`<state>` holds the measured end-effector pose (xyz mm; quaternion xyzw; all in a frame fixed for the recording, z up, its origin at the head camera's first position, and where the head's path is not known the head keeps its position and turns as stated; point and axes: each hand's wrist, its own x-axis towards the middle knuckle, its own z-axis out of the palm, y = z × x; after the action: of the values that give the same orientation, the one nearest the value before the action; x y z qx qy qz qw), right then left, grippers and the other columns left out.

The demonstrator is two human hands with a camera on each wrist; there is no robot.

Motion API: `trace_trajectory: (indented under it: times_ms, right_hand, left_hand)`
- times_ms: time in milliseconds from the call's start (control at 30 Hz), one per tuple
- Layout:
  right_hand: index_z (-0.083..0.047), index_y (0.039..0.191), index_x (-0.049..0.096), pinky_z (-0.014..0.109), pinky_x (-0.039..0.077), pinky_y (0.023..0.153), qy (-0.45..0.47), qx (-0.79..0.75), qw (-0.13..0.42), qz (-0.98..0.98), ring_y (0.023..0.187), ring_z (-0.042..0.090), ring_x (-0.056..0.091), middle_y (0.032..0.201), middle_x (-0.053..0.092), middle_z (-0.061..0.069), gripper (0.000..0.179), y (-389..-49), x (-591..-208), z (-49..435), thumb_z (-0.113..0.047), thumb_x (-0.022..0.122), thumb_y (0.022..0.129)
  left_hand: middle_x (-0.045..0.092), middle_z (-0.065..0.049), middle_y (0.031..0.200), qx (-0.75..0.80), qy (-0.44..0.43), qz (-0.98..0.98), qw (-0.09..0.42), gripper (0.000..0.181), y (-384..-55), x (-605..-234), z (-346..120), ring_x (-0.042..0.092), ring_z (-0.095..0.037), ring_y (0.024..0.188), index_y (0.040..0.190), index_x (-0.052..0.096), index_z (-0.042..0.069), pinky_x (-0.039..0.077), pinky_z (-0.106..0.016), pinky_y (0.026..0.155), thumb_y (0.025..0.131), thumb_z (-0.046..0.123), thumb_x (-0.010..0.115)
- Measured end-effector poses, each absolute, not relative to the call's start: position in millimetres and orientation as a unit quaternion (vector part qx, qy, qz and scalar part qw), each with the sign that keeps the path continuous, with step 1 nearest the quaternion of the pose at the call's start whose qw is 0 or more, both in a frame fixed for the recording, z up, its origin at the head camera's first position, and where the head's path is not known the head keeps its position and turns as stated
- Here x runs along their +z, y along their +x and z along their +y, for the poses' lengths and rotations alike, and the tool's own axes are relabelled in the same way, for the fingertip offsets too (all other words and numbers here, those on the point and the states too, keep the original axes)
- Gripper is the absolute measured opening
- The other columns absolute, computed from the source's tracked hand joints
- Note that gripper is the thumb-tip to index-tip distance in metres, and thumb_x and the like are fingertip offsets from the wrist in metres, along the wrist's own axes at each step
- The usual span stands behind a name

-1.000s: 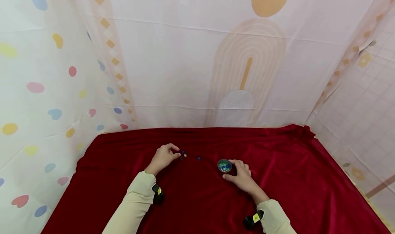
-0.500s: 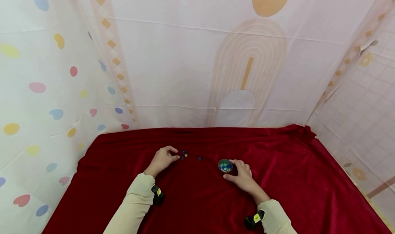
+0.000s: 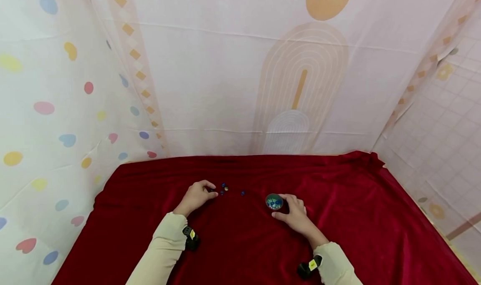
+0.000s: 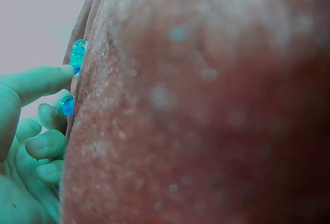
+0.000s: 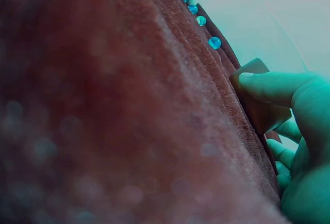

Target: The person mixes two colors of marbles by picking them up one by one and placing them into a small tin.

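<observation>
My left hand [image 3: 197,196] is at the cloth, thumb and index finger apart around a small blue glass marble [image 3: 211,190]. In the left wrist view that marble [image 4: 67,105] sits right at the index fingertip, below the thumb tip. Several more marbles [image 3: 226,189] lie just right of this hand. One blue marble [image 3: 242,193] is alone, farther right. My right hand [image 3: 294,214] grips a small round bowl [image 3: 273,196] by its side, thumb in front and fingers behind. Blue and clear marbles show inside it. In the right wrist view the bowl's wall [image 5: 263,105] looks brown and tapered.
A dark red velvet cloth [image 3: 240,243] with soft folds covers the table. Pale patterned curtains [image 3: 210,84] rise along its back and both sides. Each wrist carries a black camera [image 3: 192,238].
My left hand has shifted slightly left and toward me, and a marble now shows between thumb and index finger. The right hand and bowl have stayed in place.
</observation>
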<state>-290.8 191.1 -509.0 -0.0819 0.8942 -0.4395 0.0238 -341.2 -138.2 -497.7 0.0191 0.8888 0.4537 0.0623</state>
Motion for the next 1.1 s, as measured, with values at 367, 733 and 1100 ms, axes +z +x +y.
trace_trajectory:
  times_ms: [367, 733, 1100]
  right_hand:
    - [-0.008, 0.132, 0.051, 0.055, 0.020, 0.101, -0.079, -0.436, 0.025, 0.896, 0.129, 0.039, 0.028, 0.138, 0.045, 0.017, 0.059, -291.8, -508.3, 190.8, -0.028, 0.076, 0.081]
    - [-0.009, 0.134, 0.050, 0.055, 0.019, 0.102, -0.071, -0.436, 0.036, 0.897, 0.130, 0.037, 0.026, 0.140, 0.044, 0.015, 0.060, -292.4, -509.4, 190.1, -0.027, 0.076, 0.082]
    - [-0.009, 0.134, 0.050, 0.054, 0.019, 0.102, -0.072, -0.436, 0.034, 0.896, 0.130, 0.036, 0.027, 0.140, 0.044, 0.015, 0.061, -292.8, -510.0, 190.8, -0.027, 0.076, 0.082]
  left_hand:
    - [0.052, -0.003, 0.067, 0.453, 0.009, 0.890, 0.054, 0.029, -343.4, -500.4, -140.9, 0.044, -0.015, 0.059, 0.113, 0.064, 0.002, 0.038, -0.028, 0.058, 0.089, 0.017, 0.068]
    - [0.051, -0.002, 0.064, 0.442, 0.001, 0.896, 0.045, 0.025, -342.5, -499.6, -142.0, 0.044, -0.015, 0.058, 0.108, 0.067, 0.001, 0.037, -0.027, 0.058, 0.089, 0.017, 0.067]
    - [0.053, -0.003, 0.066, 0.432, 0.002, 0.901, 0.040, 0.020, -342.7, -500.9, -141.7, 0.045, -0.015, 0.059, 0.104, 0.068, 0.003, 0.037, -0.028, 0.058, 0.089, 0.017, 0.066]
